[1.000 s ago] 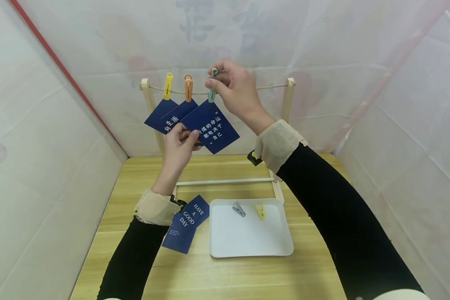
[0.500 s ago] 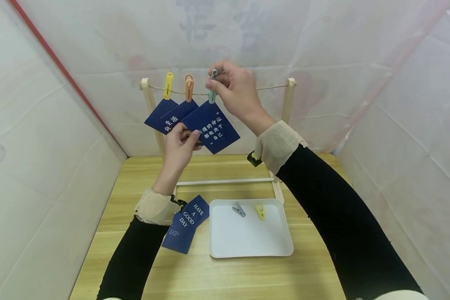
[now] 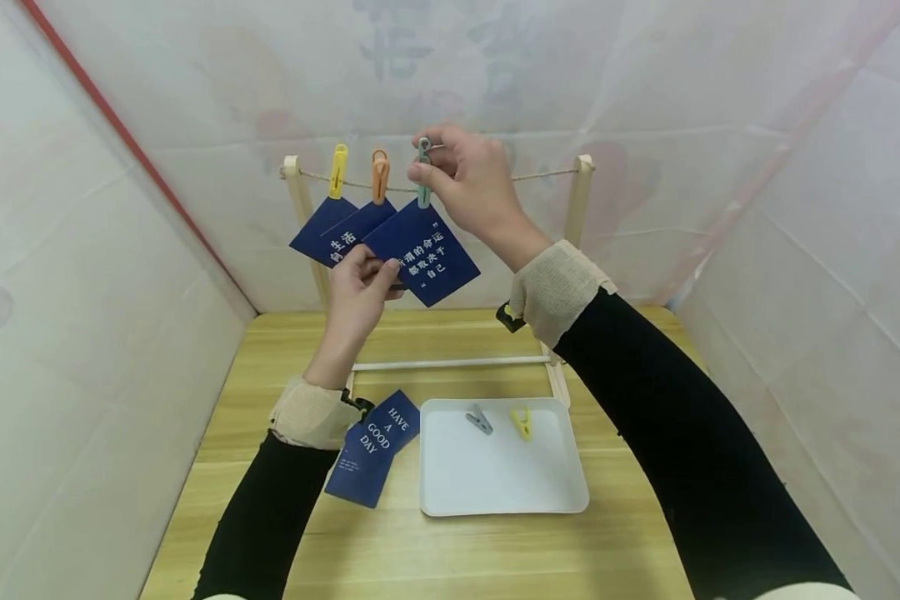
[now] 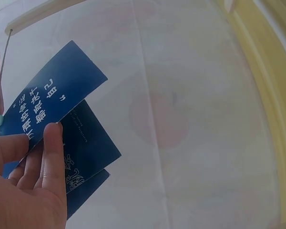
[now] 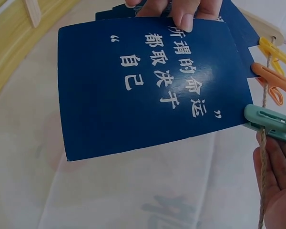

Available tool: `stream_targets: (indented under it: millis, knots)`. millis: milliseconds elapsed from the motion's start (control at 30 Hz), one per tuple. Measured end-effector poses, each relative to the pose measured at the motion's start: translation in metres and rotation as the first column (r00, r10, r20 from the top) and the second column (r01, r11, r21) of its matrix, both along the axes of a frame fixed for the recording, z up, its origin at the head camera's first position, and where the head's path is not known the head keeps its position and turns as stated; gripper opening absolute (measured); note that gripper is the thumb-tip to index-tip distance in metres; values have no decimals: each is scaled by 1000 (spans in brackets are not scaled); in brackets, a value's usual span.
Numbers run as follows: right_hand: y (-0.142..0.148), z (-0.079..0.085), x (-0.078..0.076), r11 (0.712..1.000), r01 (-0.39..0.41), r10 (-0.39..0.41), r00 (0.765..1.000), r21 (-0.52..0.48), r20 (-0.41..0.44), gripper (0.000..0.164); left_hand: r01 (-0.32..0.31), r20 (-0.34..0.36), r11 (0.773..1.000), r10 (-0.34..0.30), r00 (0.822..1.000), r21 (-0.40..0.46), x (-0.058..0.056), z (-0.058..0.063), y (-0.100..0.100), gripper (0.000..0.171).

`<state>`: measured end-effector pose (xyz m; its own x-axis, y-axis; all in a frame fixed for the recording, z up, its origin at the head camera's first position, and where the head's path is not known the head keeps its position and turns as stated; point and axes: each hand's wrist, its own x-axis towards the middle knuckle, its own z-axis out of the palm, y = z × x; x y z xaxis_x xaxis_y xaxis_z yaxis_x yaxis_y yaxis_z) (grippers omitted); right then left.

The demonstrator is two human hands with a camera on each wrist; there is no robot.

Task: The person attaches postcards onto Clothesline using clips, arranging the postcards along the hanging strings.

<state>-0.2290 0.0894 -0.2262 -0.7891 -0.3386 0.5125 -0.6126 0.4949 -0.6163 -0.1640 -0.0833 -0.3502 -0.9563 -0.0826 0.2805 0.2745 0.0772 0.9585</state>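
Note:
My left hand (image 3: 358,287) pinches the left corner of a blue card (image 3: 431,258) with white writing. At the card's top corner sits a mint-green clothespin (image 3: 423,187), which my right hand (image 3: 468,179) pinches by its upper end. In the right wrist view the clothespin (image 5: 267,118) lies across the twine (image 5: 263,167) with its tip over the card's corner. To the left, a yellow clothespin (image 3: 337,172) and an orange clothespin (image 3: 379,177) hold two more blue cards on the line. The left wrist view shows those cards (image 4: 90,138) behind the pinched one.
The twine runs between two wooden posts (image 3: 579,200) of a rack. On the wooden table lie two overlapping blue cards (image 3: 371,454) beside my left cuff. A white tray (image 3: 502,492) right of them holds a grey clothespin (image 3: 479,419) and a yellow clothespin (image 3: 522,424).
The top end of the mint-green clothespin has tipped slightly left between my right fingers. Both hands otherwise keep their places, and the card hangs as before.

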Motion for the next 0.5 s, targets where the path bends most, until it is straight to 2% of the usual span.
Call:
stream_targets:
  millis: [500]
  knots:
    - [3,2,2,997,17,-20,999,70,37,58,13,18,1000,-13,1000,12,1,-1,-2,18]
